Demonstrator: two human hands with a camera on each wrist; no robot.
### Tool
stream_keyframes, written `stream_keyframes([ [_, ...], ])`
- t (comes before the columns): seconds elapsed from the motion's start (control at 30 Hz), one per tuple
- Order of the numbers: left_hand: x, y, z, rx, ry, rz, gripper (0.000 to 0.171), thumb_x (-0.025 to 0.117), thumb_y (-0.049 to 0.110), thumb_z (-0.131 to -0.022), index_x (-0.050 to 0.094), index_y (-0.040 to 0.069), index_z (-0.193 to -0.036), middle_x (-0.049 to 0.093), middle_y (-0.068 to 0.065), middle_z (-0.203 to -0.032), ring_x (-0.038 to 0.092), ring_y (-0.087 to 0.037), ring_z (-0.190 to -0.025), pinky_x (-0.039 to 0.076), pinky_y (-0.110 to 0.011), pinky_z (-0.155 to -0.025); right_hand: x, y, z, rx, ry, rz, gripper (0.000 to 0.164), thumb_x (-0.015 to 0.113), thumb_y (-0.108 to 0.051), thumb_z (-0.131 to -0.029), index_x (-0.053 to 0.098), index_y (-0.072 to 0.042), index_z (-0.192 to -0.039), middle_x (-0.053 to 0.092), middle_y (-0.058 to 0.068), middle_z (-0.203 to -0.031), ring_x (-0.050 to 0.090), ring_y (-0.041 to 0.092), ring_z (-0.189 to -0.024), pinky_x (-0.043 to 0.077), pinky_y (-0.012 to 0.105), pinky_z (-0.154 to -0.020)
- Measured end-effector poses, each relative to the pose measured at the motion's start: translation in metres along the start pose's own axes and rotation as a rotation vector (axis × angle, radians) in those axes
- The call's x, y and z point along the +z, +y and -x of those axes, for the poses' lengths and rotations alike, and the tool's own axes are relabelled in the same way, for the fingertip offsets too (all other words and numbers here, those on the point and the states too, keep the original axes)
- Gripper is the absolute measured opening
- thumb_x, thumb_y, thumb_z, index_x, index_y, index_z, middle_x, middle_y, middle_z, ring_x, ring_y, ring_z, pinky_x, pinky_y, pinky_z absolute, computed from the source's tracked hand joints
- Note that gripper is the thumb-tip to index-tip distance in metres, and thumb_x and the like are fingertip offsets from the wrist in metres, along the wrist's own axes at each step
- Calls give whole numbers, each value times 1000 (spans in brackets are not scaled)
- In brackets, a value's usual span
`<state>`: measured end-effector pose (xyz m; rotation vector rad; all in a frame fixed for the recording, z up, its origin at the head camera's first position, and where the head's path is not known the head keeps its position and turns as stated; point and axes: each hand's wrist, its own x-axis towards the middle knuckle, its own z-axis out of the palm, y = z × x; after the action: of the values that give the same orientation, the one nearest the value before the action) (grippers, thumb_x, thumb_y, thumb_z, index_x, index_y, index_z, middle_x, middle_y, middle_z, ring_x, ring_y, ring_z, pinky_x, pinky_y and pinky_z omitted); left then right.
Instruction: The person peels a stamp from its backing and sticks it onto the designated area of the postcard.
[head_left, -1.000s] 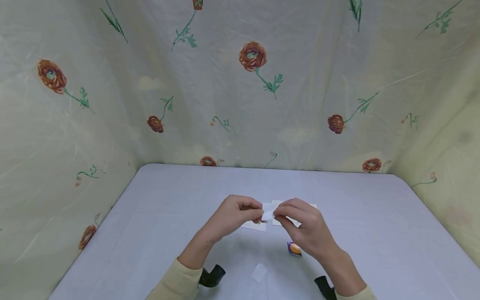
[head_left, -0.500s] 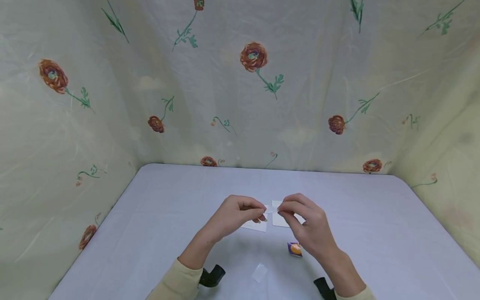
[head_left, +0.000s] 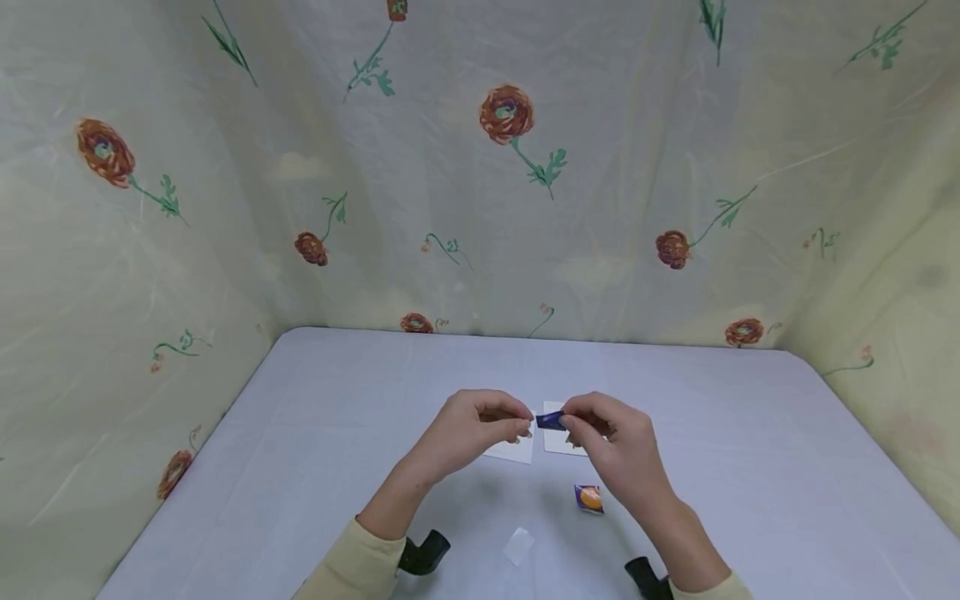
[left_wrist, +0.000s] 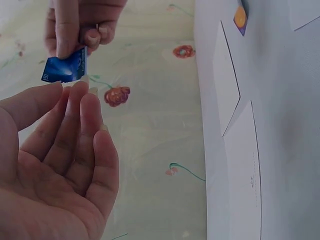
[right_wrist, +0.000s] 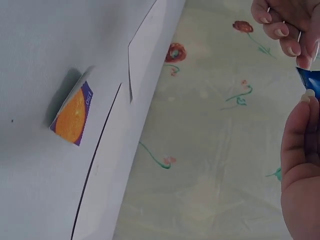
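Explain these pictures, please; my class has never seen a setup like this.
No robot here: these are a person's bare left hand and right hand. The wide view comes from a head-worn camera; the other two come from cameras on the left and right wrists. On the pale table lie two white cards, a small whitish square and an orange-and-purple stamp-like piece. The right hand pinches a blue stamp-like piece. The left hand is by its edge; whether it grips is unclear. A flowered cloth hangs behind.

Open table [head_left: 322, 417] beside both hands [head_left: 467, 433] [head_left: 622, 446], orange stamp [head_left: 590, 498] nearer, curtain [head_left: 585, 275] beyond
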<state>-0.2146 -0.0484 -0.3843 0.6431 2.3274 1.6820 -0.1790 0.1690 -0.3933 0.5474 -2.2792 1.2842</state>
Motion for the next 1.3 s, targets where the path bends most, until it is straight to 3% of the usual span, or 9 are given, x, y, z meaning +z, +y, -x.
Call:
stream_keyframes([
  [0.13, 1, 1, 0, -1, 32, -9, 10, 71, 25, -92, 76, 21, -101, 75, 4, -94, 69, -11, -85, 58, -41, -83, 1, -2, 1, 96, -43, -65, 4, 70, -9, -92, 71, -11, -95, 70, 2, -83, 63, 10, -66, 57, 23, -62],
  [0.43, 4, 0, 0, 17, 30, 1, 10, 72, 30, -92, 76, 23, -98, 74, 4, -93, 68, -14, -85, 55, -31, -79, 4, -2, 1, 191, -83, -111, 4, 70, -11, -93, 70, -8, -93, 69, 10, -82, 64, 12, -64, 57, 26, -62],
  [0.63, 4, 0, -1, 23, 46, 11, 11, 70, 30, -94, 76, 22, -99, 74, 3, -92, 68, -14, -83, 55, -33, -79, 4, -3, 0, 216, -107, -134, 5, 69, -13, -93, 69, -8, -93, 69, 13, -83, 65, 19, -66, 56, 25, -62],
  [0.93, 5, -2, -1, 18, 35, 38, 13, 68, 27, -95, 75, 17, -98, 73, -1, -89, 67, -14, -81, 55, -29, -79, 1, -4, 0, 252, -148, -176, 8, 68, -15, -95, 68, -7, -95, 68, 12, -83, 64, 15, -67, 57, 27, -65],
  [1.3, 4, 1, 0, -15, 22, 83, 16, 68, 25, -94, 75, 11, -98, 72, -6, -88, 66, -15, -82, 56, -37, -85, -2, -4, -1, 304, -206, -278, 13, 66, -16, -96, 68, -3, -96, 66, 18, -84, 61, 16, -67, 57, 29, -65],
])
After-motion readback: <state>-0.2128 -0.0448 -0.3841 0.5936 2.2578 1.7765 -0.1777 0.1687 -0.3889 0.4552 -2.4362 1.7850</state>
